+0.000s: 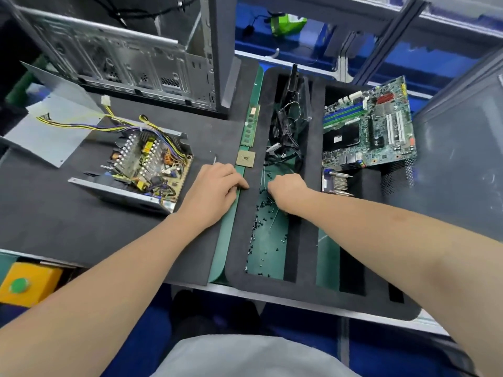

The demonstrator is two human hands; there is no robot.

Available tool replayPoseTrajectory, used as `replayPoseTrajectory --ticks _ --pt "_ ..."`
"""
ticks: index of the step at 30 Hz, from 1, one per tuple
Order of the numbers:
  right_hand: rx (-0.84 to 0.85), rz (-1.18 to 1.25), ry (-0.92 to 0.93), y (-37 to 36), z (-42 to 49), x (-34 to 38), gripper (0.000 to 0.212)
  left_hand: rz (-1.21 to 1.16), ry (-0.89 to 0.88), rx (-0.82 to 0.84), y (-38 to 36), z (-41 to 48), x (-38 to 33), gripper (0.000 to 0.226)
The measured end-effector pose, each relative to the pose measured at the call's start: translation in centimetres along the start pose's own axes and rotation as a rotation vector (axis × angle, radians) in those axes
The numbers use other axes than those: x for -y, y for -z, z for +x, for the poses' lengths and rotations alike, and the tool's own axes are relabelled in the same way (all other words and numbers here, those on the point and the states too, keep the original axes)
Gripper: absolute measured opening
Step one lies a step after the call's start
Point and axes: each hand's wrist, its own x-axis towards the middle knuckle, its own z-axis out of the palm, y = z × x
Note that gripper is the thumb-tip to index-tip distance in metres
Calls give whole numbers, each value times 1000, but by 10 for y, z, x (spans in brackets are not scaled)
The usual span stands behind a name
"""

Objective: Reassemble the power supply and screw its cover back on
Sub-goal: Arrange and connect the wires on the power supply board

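Note:
The open power supply (pixel 141 164) lies on the dark foam mat at the left, its circuit board bare and its yellow and black cables trailing up left. Its grey metal cover (pixel 54 134) rests flat behind it. Several small black screws (pixel 261 213) lie scattered in a green-floored slot of the foam tray. My right hand (pixel 287 190) is curled down over these screws, fingertips hidden, so I cannot see whether it holds one. My left hand (pixel 215 187) rests palm down on the mat's edge beside the tray, fingers together, with nothing visible in it.
An empty computer case (pixel 130 61) stands at the back left. A processor chip (pixel 245 158) and a memory stick (pixel 250 126) lie on the foam ridge. A motherboard (pixel 370 126), a heatsink (pixel 336 180) and tangled black cables (pixel 288 126) fill the tray. A yellow box (pixel 27 284) sits at the lower left.

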Motion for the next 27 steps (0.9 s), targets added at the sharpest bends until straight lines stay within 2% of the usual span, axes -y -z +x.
replayPoseTrajectory --ticks 7,10,12,15,18,20,23,27 --pt "40 -59 24 3 -4 -5 26 -21 -2 -7 4 0 -4 26" --pt "49 68 -17 13 -6 -6 10 -21 -1 -10 3 1 -3 27" --pt "36 299 -65 27 -10 -14 19 -14 -4 -24 2 1 -2 27" --pt "-54 852 -115 44 -27 -32 12 -18 0 -29 1 2 -1 27" --pt "-213 1445 -40 54 -55 -35 14 -87 49 33 7 4 -4 25" --pt "-263 1767 45 57 -71 -30 13 -199 143 36 17 9 -10 24" --pt "-251 2150 160 59 -88 -15 12 -346 264 -132 38 15 -23 22" --pt "-209 2497 282 70 -105 7 19 -582 218 -282 72 15 -47 23"
